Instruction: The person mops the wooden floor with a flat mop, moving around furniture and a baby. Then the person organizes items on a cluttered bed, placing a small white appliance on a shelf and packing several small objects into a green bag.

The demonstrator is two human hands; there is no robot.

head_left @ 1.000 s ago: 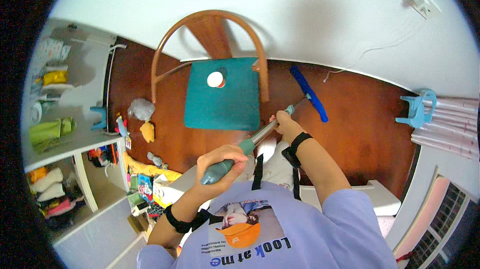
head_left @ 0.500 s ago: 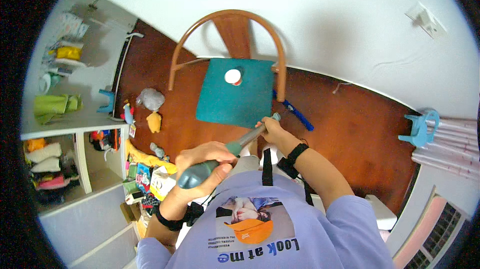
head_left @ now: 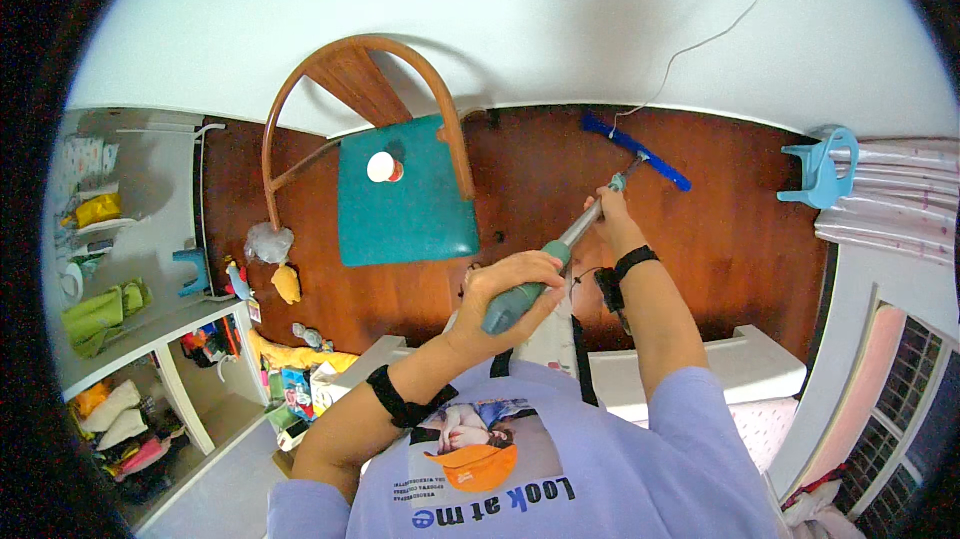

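Observation:
A long-handled floor mop [head_left: 580, 227] with a grey pole and green grip slants away from me. Near the top of the handle my left hand [head_left: 512, 284] is wrapped round the green grip. Farther down the pole my right hand [head_left: 612, 209] is closed around it. The wide blue mop head [head_left: 655, 165] lies on the brown floor close to the far wall, right of the chair. A white cable hangs down the wall to the mop head's left part.
A wooden chair [head_left: 450, 154] with a teal seat [head_left: 405, 224] holds a white cup [head_left: 382, 168]. A light blue stool [head_left: 825, 169] stands at the right by a curtain [head_left: 885, 194]. Soft toys [head_left: 286, 284] and a plastic bag [head_left: 269, 242] lie left, near open shelves [head_left: 215, 359].
My view has turned right, so the chair sits farther left. The mop head has come out from beside the chair to the right, both hands still on the handle.

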